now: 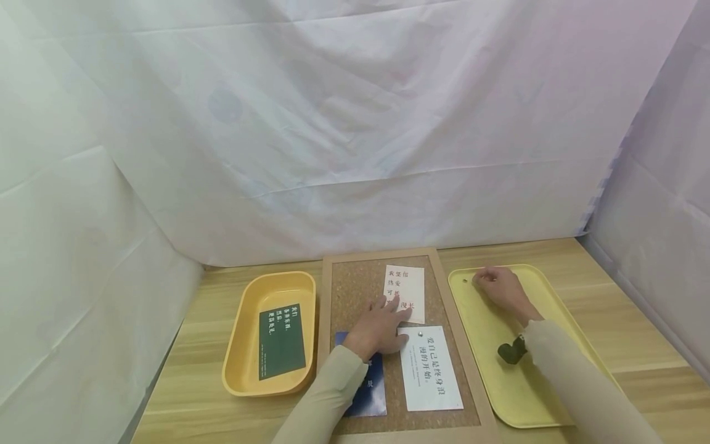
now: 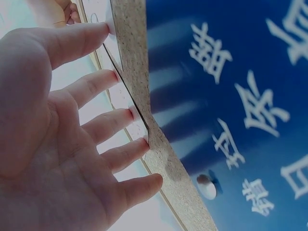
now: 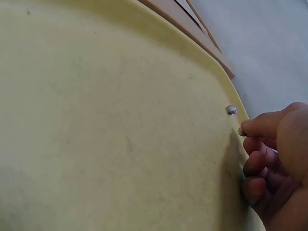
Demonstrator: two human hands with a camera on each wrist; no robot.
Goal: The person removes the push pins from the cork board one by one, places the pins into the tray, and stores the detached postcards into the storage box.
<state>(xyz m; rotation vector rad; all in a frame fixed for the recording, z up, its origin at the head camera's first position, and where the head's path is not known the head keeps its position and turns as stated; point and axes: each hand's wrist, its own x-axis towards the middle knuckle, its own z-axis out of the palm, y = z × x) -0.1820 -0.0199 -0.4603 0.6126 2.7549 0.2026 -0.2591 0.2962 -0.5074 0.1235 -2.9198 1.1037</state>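
The right grip [image 1: 501, 291] pinched a pin [image 3: 241, 131]; a loose tack [image 1: 465, 281] lay at nine o'clock in head view. The left grip [image 1: 377, 328], spread, touched a red-lettered card [image 1: 413, 287].

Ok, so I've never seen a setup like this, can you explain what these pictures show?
There's no machine, just a person working bare-handed. The wide picture comes from a head camera; the close-ups from each wrist. On the wooden table sit an orange tray holding a green card, a yellow tray and a corkboard bearing a blue card, a white card and a red-lettered card. The left hand touches the red-lettered card; the right hand pinches what looks like a small tack, near a silver tack.
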